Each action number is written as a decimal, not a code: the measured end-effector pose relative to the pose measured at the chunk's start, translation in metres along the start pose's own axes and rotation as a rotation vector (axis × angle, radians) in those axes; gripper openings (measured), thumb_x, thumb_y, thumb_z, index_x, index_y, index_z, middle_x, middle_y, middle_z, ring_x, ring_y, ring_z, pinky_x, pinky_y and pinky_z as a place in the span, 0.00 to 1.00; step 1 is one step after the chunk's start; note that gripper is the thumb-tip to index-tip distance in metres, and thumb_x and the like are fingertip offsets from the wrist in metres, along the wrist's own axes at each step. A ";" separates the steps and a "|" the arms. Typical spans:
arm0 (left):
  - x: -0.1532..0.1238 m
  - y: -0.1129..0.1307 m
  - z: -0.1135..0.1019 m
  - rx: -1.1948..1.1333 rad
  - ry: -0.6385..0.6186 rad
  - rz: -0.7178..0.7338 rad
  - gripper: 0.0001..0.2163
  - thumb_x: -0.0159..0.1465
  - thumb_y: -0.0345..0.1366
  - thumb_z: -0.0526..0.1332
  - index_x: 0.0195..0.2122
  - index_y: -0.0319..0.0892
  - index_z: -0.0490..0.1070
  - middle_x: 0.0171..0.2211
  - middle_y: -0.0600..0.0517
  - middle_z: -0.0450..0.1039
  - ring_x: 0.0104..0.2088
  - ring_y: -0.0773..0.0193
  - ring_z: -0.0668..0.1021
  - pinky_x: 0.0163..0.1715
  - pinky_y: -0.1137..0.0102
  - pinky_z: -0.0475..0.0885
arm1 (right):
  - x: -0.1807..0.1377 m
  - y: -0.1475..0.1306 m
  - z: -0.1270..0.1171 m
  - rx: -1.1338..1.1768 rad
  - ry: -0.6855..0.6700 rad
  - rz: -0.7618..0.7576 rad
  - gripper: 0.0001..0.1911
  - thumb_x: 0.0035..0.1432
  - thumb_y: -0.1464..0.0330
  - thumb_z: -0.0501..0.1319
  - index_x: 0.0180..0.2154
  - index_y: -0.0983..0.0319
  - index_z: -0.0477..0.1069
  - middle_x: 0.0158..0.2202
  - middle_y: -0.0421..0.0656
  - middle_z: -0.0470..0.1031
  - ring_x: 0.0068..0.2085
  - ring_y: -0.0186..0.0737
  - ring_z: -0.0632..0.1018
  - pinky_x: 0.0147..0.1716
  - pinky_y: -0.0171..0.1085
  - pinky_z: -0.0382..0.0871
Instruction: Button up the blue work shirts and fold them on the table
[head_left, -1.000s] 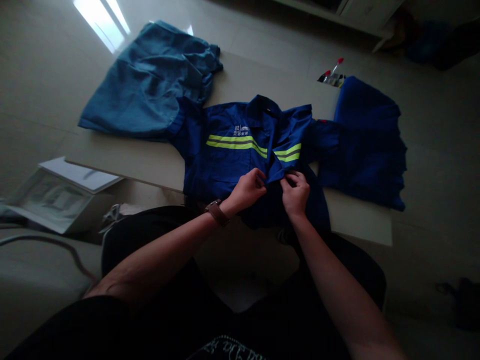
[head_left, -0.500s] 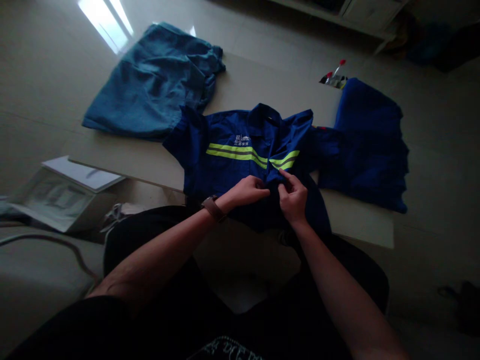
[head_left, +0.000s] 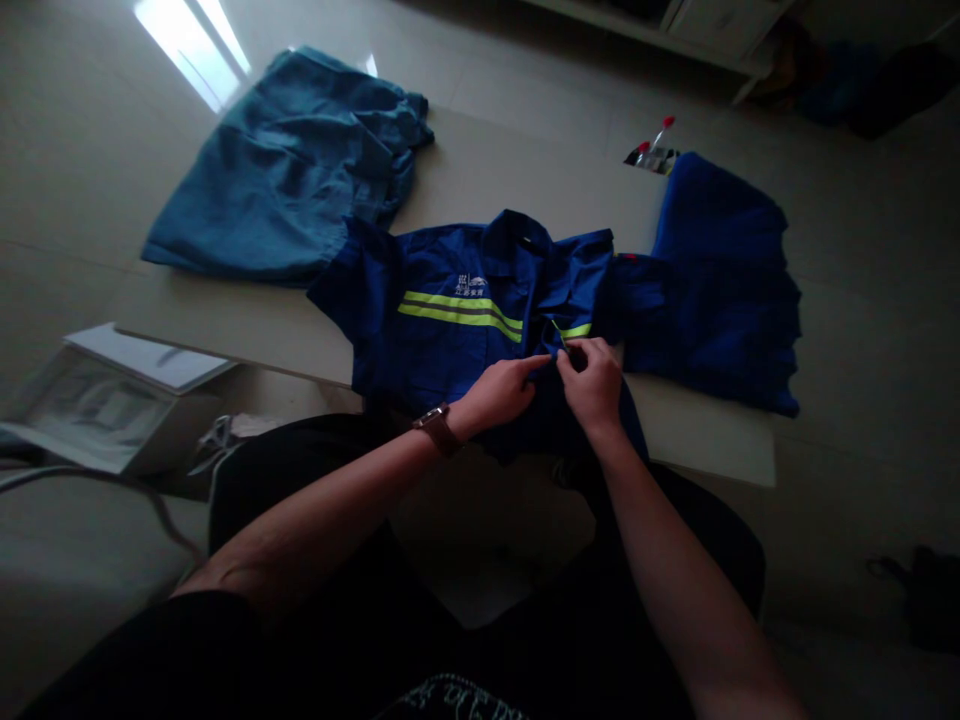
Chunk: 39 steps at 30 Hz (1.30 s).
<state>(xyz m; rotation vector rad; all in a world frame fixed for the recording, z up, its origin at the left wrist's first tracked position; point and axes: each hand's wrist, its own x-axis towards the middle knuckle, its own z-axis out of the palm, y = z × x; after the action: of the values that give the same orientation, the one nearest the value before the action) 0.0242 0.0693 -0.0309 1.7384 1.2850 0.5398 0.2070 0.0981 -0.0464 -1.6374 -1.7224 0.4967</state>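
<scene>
A dark blue work shirt (head_left: 442, 350) with a collar, a white chest print and yellow-grey reflective bands lies front up, its lower part hanging over the near table edge. At its front opening, my right hand (head_left: 592, 385) pinches the cloth edge between thumb and fingers, lifting and folding part of the right band. My left hand (head_left: 506, 392), with a brown-strapped watch (head_left: 437, 428) at the wrist, is closed at the placket. Its index finger points out to the cloth beside my right fingertips. The cloth between the fingertips is partly hidden.
Folded teal cloth (head_left: 292, 170) lies on the table's far left, and folded blue clothing (head_left: 720, 290) on the right. Red-capped bottles (head_left: 658, 145) show beyond the pale table (head_left: 480, 150). A white box (head_left: 127, 390) stands at lower left, near my knee.
My right hand has turned and folded the shirt's right front edge up, hiding part of its band. My left index finger has stretched towards it. The whole view has shifted slightly.
</scene>
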 end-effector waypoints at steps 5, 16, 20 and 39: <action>0.000 0.002 0.002 0.034 0.042 0.115 0.32 0.63 0.23 0.55 0.70 0.44 0.64 0.58 0.43 0.78 0.50 0.55 0.82 0.55 0.60 0.76 | 0.001 0.015 0.017 0.432 0.172 0.365 0.07 0.56 0.62 0.59 0.32 0.57 0.65 0.28 0.37 0.69 0.32 0.38 0.72 0.37 0.38 0.68; 0.012 -0.011 -0.008 0.001 0.126 -0.187 0.17 0.75 0.43 0.52 0.52 0.37 0.74 0.42 0.41 0.80 0.41 0.55 0.81 0.43 0.65 0.73 | -0.003 0.012 0.019 0.422 0.211 0.304 0.06 0.49 0.67 0.61 0.31 0.57 0.65 0.32 0.39 0.74 0.36 0.40 0.76 0.43 0.40 0.71; 0.022 -0.032 -0.007 0.118 0.083 -0.261 0.12 0.74 0.38 0.54 0.48 0.40 0.76 0.44 0.42 0.78 0.42 0.55 0.80 0.43 0.65 0.72 | -0.004 0.009 0.019 0.360 0.015 0.263 0.09 0.50 0.68 0.58 0.32 0.60 0.77 0.35 0.45 0.80 0.38 0.44 0.79 0.45 0.44 0.73; 0.017 -0.030 -0.010 0.360 0.156 -0.131 0.10 0.71 0.28 0.54 0.50 0.40 0.71 0.42 0.42 0.79 0.39 0.55 0.80 0.38 0.66 0.69 | -0.009 -0.016 0.015 0.243 -0.123 0.086 0.09 0.58 0.62 0.64 0.34 0.60 0.81 0.34 0.44 0.74 0.36 0.42 0.74 0.38 0.41 0.69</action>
<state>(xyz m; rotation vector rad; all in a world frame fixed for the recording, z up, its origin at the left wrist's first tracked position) 0.0070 0.0913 -0.0538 1.9131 1.6758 0.3910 0.1843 0.0903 -0.0475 -1.5364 -1.6115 0.8305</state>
